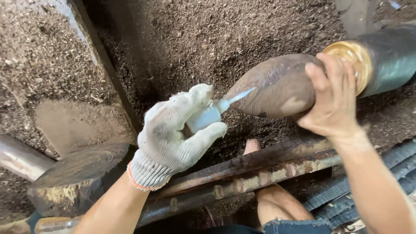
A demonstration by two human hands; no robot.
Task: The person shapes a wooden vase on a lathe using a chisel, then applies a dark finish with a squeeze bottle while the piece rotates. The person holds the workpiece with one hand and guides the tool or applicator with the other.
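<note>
From the head camera we look down on a work spot thick with dark sawdust (195,39). Our left hand (173,134) wears a soiled white knit glove with an orange cuff edge. Its thumb and fingers are curled closed around a small white bottle (206,118), whose thin pointed nozzle (240,95) reaches to the right and touches the tapered tip of a brown wooden piece (277,86).

That wooden piece is smooth, rounded and tapering to a point on the left. It lies level above the sawdust, and its wide end meets a yellowish disc (352,56) at the front of a dark cylinder (390,56) that runs out of the frame on the right. Our bare right hand (336,102) rests on the wide end of the piece, fingers spread and pressed over the wood where it meets the disc, thumb underneath. It grips the piece rather than hanging loose.

Below the hands, two rusty metal bars (242,177) run slanting across the picture. Behind them we see a bare knee and a foot (251,146) poking out, with a frayed denim edge (294,226) at the bottom. At lower left sits a dark, worn wooden block (78,177), and a grey pipe (19,158) enters from the left edge. A ribbed black mat (368,182) lies at lower right.
</note>
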